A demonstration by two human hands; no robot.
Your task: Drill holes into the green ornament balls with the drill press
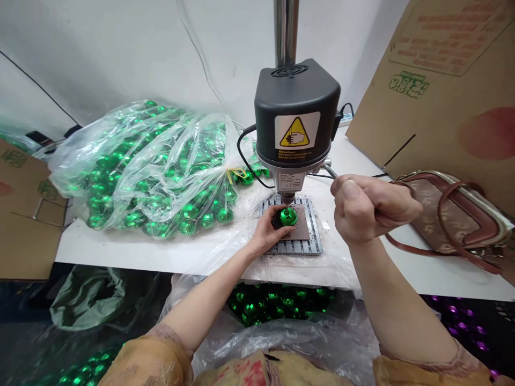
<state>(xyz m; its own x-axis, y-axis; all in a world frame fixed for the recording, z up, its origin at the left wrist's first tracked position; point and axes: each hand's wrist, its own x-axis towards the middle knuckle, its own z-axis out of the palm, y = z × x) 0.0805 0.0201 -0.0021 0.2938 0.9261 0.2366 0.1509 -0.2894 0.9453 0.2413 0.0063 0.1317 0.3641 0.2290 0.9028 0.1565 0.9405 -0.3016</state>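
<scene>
A shiny green ball (288, 216) rests on a brown pad (302, 230) over the slotted metal base (315, 245) of a black drill press (298, 96). My left hand (269, 229) curls round the ball's left side, thumb in front and fingers behind. The drill chuck (287, 198) is directly above, its tip at the ball's top. At the right of the press, my right hand (368, 206) is wrapped round the end of the metal feed lever (330, 170). Dark specks lie scattered around the base.
A clear plastic bag (161, 166) full of green balls lies on the white table (132, 253) at left. A patterned handbag (454, 214) and cardboard box (438, 91) stand at right. Below the table edge, more green balls (281, 303) sit in plastic.
</scene>
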